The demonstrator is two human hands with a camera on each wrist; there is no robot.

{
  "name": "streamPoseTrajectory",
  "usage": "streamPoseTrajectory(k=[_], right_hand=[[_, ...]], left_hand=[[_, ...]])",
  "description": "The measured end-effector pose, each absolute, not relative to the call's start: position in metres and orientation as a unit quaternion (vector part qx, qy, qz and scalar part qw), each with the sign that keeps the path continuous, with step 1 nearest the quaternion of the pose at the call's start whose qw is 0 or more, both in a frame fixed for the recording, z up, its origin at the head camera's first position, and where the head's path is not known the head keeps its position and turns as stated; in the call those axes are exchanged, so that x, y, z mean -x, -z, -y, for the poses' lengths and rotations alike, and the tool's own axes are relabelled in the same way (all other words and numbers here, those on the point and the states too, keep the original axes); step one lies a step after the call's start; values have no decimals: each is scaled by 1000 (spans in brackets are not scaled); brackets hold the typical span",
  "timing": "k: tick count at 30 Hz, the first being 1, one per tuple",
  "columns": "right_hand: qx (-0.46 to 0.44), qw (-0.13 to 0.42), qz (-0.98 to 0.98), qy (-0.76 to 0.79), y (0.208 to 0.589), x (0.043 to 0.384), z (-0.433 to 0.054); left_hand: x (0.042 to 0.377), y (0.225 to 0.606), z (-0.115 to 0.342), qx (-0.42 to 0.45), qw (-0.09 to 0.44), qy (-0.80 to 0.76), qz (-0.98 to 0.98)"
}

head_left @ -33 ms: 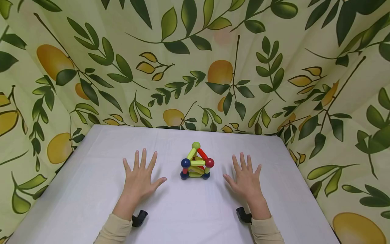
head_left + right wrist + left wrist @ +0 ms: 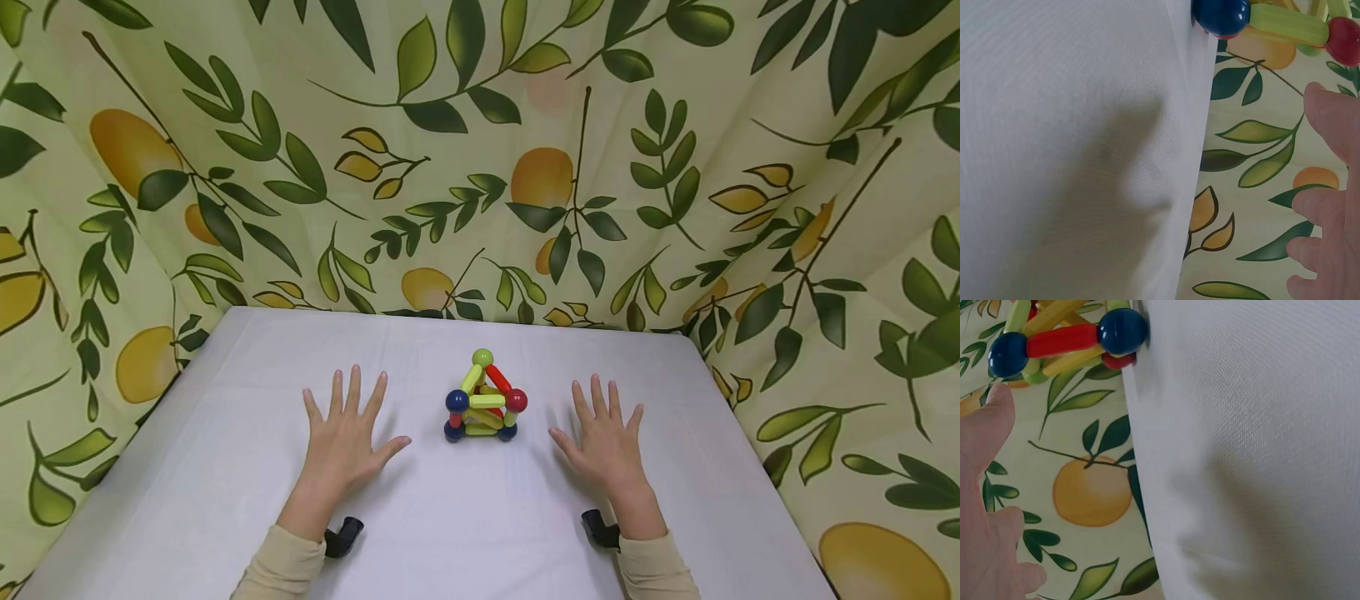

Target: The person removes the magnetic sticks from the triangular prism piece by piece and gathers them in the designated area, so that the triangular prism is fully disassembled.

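Between the two hands stands a small magnetic stick-and-ball structure (image 2: 487, 402), with a green ball on top, red and dark blue balls lower down, and red, yellow and light green sticks joining them. To its left, the left hand (image 2: 341, 442) is held palm down with fingers spread, touching nothing. On the other side the right hand (image 2: 609, 442) is likewise spread, apart from the structure. Shadows on the cloth show both hands raised above the table. In the left wrist view a red stick (image 2: 1062, 340) joins two blue balls; the structure's back is partly hidden.
A white cloth covers the table (image 2: 420, 517). Behind and beside it hangs a curtain (image 2: 480, 167) printed with leaves and orange fruit. Black curved wrist mounts (image 2: 345, 537) show beside both wrists, next to beige sleeves.
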State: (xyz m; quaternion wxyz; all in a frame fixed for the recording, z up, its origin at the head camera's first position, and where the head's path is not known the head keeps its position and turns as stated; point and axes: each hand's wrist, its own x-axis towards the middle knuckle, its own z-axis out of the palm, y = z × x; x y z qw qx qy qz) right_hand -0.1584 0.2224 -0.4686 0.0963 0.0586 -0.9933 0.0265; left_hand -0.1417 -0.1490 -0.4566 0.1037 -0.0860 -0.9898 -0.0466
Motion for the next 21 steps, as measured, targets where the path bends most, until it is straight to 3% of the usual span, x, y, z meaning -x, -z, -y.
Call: streamPoseTrajectory(k=[8,13,21], right_hand=[[-63,80,994,-29,466,162,-222],[-100,102,988,-63,463,165,-218],[-167,101,949,-247,460,169,-197]], left_hand=[[147,456,146,115,100,65,986],[152,454,136,164,105,104,975],[163,456,110,228,91,308,919]])
